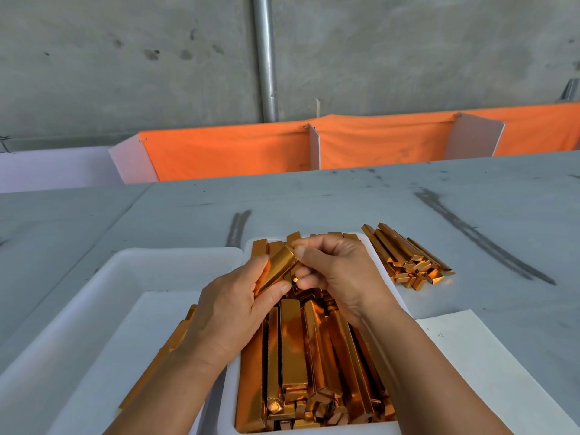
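A long, narrow gold foil box (277, 267) is held above a white tray (230, 387) that is packed with several more gold boxes (295, 343). My left hand (229, 312) grips the lower part of the box between thumb and fingers. My right hand (335, 271) pinches the box's upper end with curled fingers. A second white tray (103, 296) lies to the left, and a few gold boxes (175, 337) in it show beside my left forearm.
A loose pile of gold boxes (408, 257) lies on the grey table (345, 199) to the right of the trays. A white sheet of paper (477, 359) lies at the lower right. Orange cloth-covered dividers (238, 152) stand along the table's far edge.
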